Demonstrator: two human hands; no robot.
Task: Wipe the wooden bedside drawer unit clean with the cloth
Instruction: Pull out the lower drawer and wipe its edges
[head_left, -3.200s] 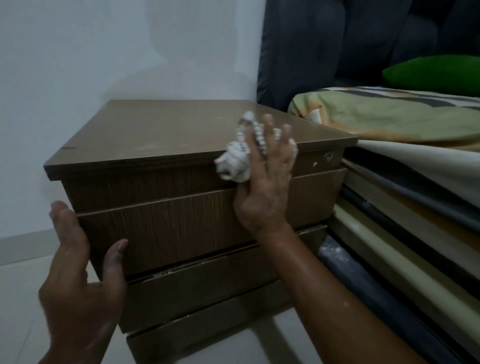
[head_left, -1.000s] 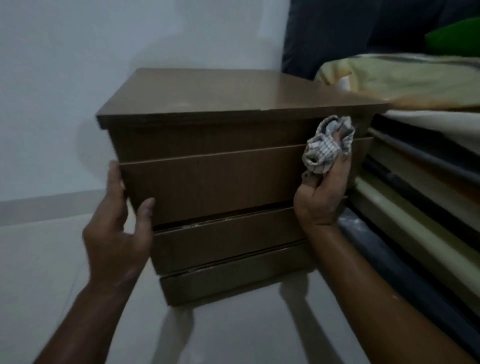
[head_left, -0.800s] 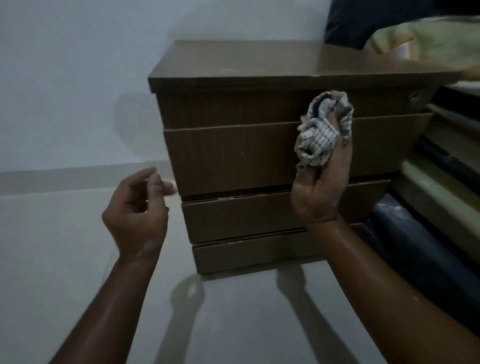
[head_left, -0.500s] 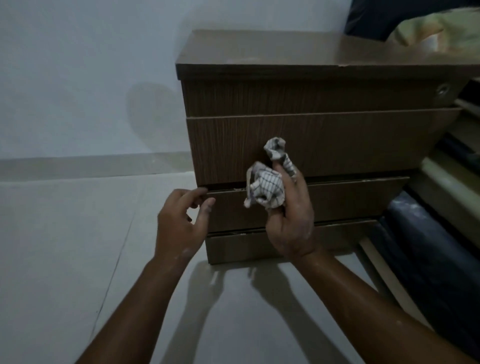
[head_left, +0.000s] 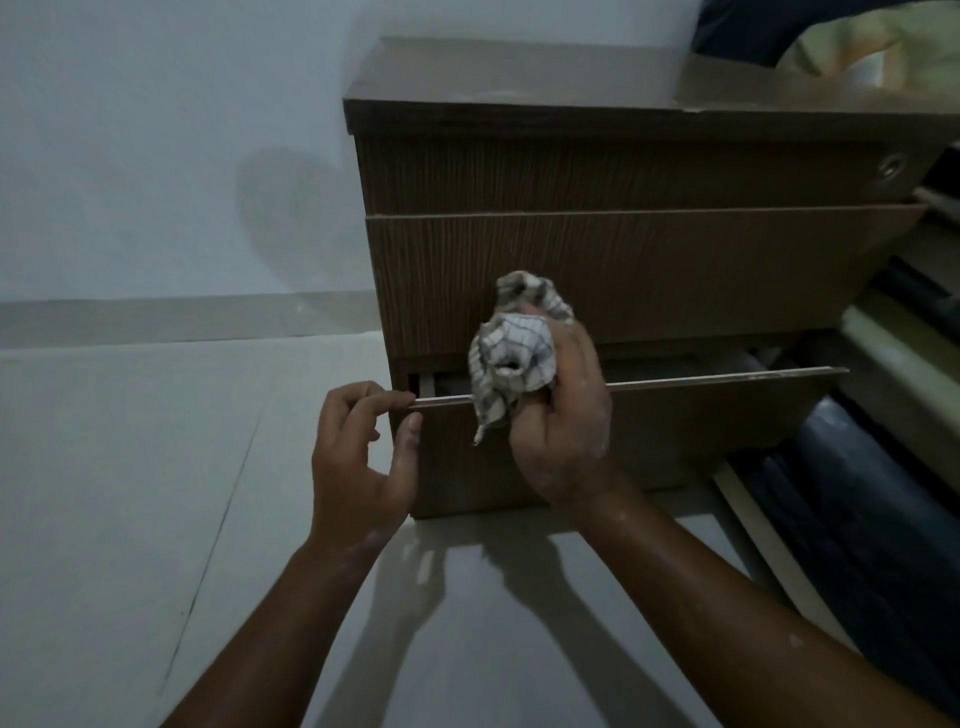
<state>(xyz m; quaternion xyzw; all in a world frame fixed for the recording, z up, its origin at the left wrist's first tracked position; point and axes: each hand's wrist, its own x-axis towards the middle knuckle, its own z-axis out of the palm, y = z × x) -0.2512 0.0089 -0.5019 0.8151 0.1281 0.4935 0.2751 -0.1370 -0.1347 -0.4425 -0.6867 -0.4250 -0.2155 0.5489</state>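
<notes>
Broadly, the wooden bedside drawer unit (head_left: 623, 270) fills the upper right of the frame, standing on the pale floor (head_left: 130, 493) against the white wall (head_left: 156, 130), with stacked bedding (head_left: 893, 374) crowding its right side. Its lower drawer (head_left: 675, 421) sits pulled out a little, a dark gap showing behind the top edge. Near the centre, the right hand (head_left: 563, 415) has its fingers closed around the bunched checked cloth (head_left: 511, 353), which is pressed at that drawer's upper edge. At centre left, the left hand (head_left: 358, 452) pinches the drawer's left corner, fingertips above and thumb on the front face. Judging by this, the work is partway: the drawer lip is in hand, while the lower fronts and sides probably remain. Whether the top is already clean cannot be told in this dim light.
</notes>
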